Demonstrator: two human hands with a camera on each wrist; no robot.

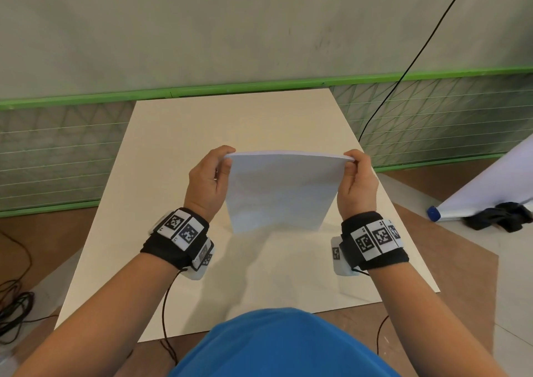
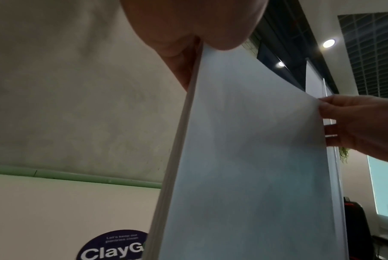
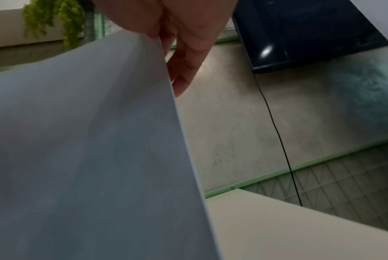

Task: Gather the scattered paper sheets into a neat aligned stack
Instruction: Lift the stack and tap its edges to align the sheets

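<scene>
A stack of white paper sheets [image 1: 281, 189] stands upright on its lower edge on the cream table [image 1: 178, 134]. My left hand [image 1: 209, 179] pinches its upper left corner and my right hand [image 1: 356, 181] pinches the upper right corner. In the left wrist view the paper stack [image 2: 250, 158] shows its layered side edge, with my left hand [image 2: 188, 35] gripping the top and my right hand [image 2: 357, 126] at the far side. In the right wrist view the paper stack [image 3: 88, 158] fills the left half, and my right hand's fingers [image 3: 184, 58] lie behind its edge.
A green-framed mesh fence [image 1: 66, 157] runs behind the table below a grey wall. A black cable [image 1: 409, 65] hangs at the right. A rolled white sheet [image 1: 490, 192] and a black object [image 1: 499, 215] lie on the floor at right. Cables [image 1: 14, 307] lie at left.
</scene>
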